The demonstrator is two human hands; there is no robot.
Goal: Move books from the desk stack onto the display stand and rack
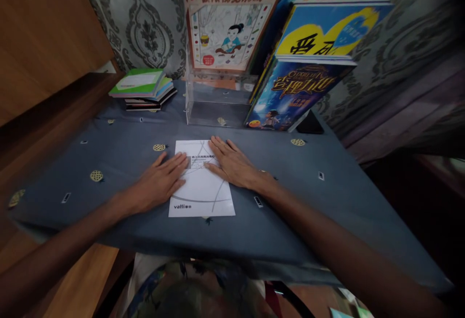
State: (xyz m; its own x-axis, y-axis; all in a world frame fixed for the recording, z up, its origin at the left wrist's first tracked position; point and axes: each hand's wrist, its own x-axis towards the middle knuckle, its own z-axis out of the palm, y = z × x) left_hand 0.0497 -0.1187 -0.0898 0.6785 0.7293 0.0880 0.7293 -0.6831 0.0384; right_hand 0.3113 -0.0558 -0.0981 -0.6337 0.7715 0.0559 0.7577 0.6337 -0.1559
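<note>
A white booklet (203, 187) with grey curved lines and dark print lies flat on the cloth-covered table, near its front edge. My left hand (160, 182) rests flat with its fingers stretched across the booklet's left edge. Over the upper right edge lies my right hand (232, 163), palm down, fingertips close to the printed title. Neither hand grips anything; both only touch the booklet's surface. Parts of its left and right edges are hidden under my fingers.
A blue patterned tablecloth (119, 158) covers the table. Stacked books (141, 85) sit at the back left. Behind the booklet stands a clear acrylic holder (218, 107), with a blue book (294, 93) and others upright to its right. A dark flat object (310, 123) lies beside them.
</note>
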